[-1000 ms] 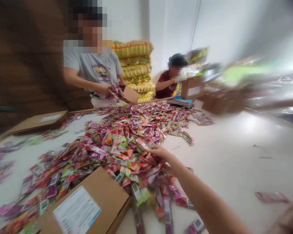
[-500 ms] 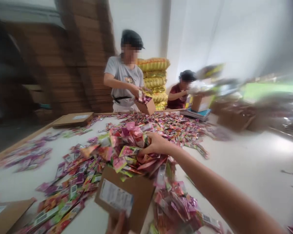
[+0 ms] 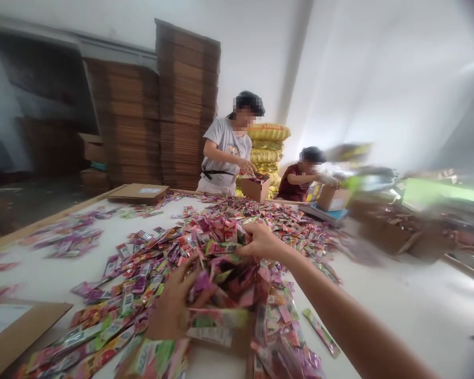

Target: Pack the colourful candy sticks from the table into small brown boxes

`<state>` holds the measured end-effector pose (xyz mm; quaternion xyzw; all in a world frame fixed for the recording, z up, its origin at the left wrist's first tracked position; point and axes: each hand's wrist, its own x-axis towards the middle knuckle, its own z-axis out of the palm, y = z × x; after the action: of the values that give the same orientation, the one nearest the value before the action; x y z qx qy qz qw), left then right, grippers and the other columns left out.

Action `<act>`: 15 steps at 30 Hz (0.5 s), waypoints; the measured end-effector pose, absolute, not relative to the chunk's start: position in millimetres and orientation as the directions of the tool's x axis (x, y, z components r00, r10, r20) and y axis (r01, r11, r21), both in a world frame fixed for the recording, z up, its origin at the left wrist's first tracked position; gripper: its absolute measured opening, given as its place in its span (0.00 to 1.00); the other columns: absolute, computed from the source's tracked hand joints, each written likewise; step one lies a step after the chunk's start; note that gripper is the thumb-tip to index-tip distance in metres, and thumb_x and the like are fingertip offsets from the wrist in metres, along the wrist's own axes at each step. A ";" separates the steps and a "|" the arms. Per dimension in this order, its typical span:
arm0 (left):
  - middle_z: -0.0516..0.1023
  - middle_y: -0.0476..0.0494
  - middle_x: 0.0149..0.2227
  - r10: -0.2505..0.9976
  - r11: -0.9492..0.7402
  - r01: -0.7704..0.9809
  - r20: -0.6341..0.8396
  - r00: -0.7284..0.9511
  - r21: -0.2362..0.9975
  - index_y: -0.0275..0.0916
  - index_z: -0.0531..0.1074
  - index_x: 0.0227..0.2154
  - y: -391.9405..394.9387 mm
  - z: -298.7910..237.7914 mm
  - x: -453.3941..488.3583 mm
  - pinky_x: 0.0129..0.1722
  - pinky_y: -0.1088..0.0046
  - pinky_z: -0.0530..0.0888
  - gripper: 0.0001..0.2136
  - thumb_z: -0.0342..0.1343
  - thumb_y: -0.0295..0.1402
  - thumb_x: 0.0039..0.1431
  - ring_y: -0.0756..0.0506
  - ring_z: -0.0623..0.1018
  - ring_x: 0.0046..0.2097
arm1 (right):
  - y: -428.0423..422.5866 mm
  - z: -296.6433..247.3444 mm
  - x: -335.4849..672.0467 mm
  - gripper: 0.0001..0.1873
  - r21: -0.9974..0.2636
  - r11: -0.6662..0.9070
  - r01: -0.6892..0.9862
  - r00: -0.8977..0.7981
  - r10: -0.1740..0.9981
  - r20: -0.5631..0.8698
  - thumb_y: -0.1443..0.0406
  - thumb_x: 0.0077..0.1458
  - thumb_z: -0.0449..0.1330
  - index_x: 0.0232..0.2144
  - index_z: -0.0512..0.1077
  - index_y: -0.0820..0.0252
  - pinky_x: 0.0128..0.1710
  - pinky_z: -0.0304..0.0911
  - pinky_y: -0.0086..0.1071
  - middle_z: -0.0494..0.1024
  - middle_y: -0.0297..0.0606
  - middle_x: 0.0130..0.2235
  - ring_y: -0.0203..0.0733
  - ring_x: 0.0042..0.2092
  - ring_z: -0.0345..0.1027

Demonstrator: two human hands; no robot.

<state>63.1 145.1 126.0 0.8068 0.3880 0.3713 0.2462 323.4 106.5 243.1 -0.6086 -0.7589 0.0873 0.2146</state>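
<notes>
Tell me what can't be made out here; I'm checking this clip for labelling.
Head view only:
- Cardboard box under the hands: mostly buried under packets.
- Left hand fingertips: hidden among packets.
- Print on packets: too small, blurred.
- Boxes at right: motion-blurred.
- Near-left box: cut by the frame edge.

The heap of small pink, red and green sachets looks like glossy plastic film, crinkled and catching the light. The brown box under it is matt cardboard with a smooth white paper label. The white desk is smooth with a faint sheen. The tall brown stacks of flattened cartons are dull, rough-edged cardboard. The yellow sacks look like woven plastic.
</notes>
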 end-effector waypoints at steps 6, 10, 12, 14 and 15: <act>0.82 0.45 0.31 0.645 -0.630 0.505 0.035 0.764 0.589 0.40 0.80 0.29 169.9 160.4 71.9 0.36 0.69 0.71 0.13 0.60 0.44 0.50 0.37 0.79 0.37 | 103.4 243.3 289.7 0.12 -0.043 0.271 0.962 -0.269 0.962 0.040 0.58 0.44 0.65 0.29 0.75 0.60 0.25 0.58 0.28 0.77 0.37 0.29 0.41 0.30 0.69; 0.82 0.46 0.35 0.863 -0.427 0.539 0.148 0.483 0.727 0.38 0.79 0.34 179.0 151.3 33.7 0.35 0.72 0.73 0.18 0.56 0.48 0.55 0.41 0.79 0.38 | 121.1 195.3 258.3 0.10 0.097 0.324 0.941 -0.312 0.943 -0.116 0.66 0.45 0.64 0.33 0.78 0.64 0.34 0.68 0.38 0.81 0.49 0.35 0.54 0.38 0.75; 0.78 0.45 0.51 0.908 -0.398 0.475 0.261 0.328 0.785 0.43 0.74 0.51 179.1 139.0 28.8 0.48 0.67 0.73 0.24 0.57 0.49 0.54 0.39 0.77 0.51 | 127.8 172.3 244.5 0.10 0.122 0.346 0.930 -0.322 0.929 -0.181 0.70 0.49 0.61 0.35 0.78 0.66 0.36 0.70 0.41 0.82 0.51 0.37 0.56 0.40 0.76; 0.70 0.45 0.60 0.856 -0.469 0.430 0.277 0.435 0.772 0.48 0.67 0.58 179.1 123.0 37.1 0.57 0.64 0.68 0.29 0.60 0.44 0.52 0.39 0.69 0.61 | 130.6 161.8 239.0 0.09 0.127 0.365 0.922 -0.331 0.915 -0.231 0.70 0.50 0.60 0.34 0.78 0.66 0.37 0.71 0.40 0.82 0.51 0.37 0.54 0.40 0.77; 0.69 0.45 0.61 0.825 -0.493 0.442 0.240 0.512 0.750 0.48 0.68 0.58 180.0 115.1 44.1 0.59 0.64 0.67 0.28 0.60 0.41 0.52 0.39 0.67 0.63 | 130.6 163.2 240.9 0.08 0.125 0.370 0.921 -0.333 0.911 -0.244 0.69 0.50 0.61 0.34 0.79 0.65 0.36 0.71 0.39 0.82 0.50 0.37 0.53 0.39 0.77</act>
<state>44.1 180.0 115.1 0.8095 0.3913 0.3017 0.3171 240.9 130.6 163.2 -0.5611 -0.8161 0.0179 -0.1372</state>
